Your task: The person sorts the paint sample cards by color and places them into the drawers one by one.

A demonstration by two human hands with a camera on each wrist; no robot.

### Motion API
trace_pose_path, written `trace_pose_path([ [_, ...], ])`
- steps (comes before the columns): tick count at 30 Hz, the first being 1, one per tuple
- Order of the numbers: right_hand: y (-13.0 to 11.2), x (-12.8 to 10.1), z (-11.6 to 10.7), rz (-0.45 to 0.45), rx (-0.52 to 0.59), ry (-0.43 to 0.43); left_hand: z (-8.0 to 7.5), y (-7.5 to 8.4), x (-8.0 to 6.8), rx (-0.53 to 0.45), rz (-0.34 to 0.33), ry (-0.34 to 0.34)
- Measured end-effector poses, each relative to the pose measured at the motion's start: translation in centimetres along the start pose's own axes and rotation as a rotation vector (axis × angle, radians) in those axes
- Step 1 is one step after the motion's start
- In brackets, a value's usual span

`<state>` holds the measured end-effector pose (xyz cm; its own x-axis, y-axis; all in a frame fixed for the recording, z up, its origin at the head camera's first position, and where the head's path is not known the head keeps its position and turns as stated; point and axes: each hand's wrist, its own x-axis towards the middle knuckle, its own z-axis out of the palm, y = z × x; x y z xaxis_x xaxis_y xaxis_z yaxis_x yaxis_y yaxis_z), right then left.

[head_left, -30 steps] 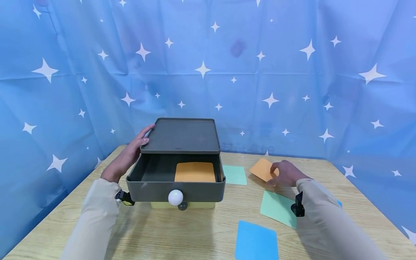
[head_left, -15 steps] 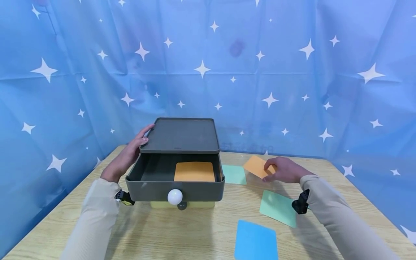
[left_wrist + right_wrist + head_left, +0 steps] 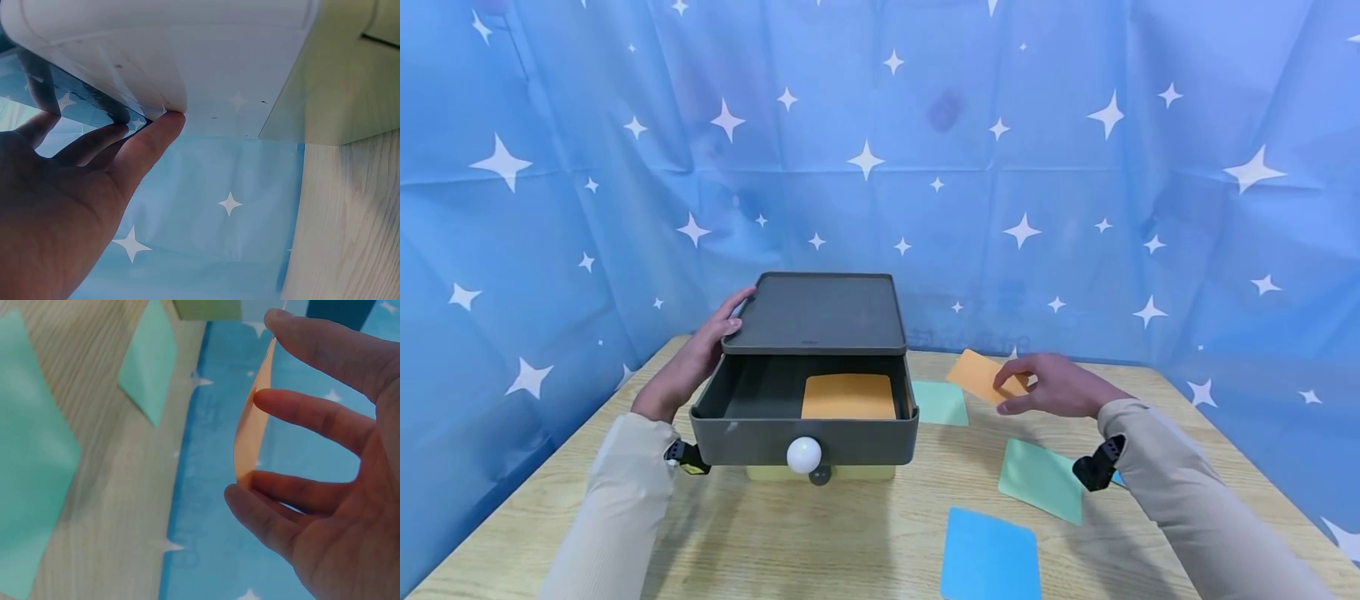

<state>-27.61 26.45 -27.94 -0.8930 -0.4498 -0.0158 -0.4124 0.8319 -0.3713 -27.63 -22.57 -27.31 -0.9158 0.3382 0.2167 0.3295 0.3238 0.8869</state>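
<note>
Orange card (image 3: 981,375) pinched in the right hand (image 3: 1045,386), heading for the open drawer (image 3: 805,433).
Left hand (image 3: 700,354), fingers flat, steadies the box; keep the card level and clear the drawer's right wall.

No text, label, brand or number can be read anywhere — the only candidate, a tiny pale mark at the front edge of the grey drawer box's lid (image 3: 811,342), is perhaps a logo — too small to make out.
</note>
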Motion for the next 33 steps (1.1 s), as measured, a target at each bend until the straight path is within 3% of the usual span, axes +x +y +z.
trace_pose_path([
  [11, -2.7, -0.8, -1.5, -0.04, 0.054, -0.015, -0.1, -0.1, 0.0, 0.001, 0.003, 0.001],
  [25, -5.5, -2.6, -4.1, -0.137, 0.133, 0.073, 0.0, -0.1, 0.0, 0.003, 0.0, 0.001],
  [33, -6.9, -3.4, -5.0, -0.187, 0.175, 0.077, 0.0, -0.1, 0.0, 0.004, 0.004, 0.0],
])
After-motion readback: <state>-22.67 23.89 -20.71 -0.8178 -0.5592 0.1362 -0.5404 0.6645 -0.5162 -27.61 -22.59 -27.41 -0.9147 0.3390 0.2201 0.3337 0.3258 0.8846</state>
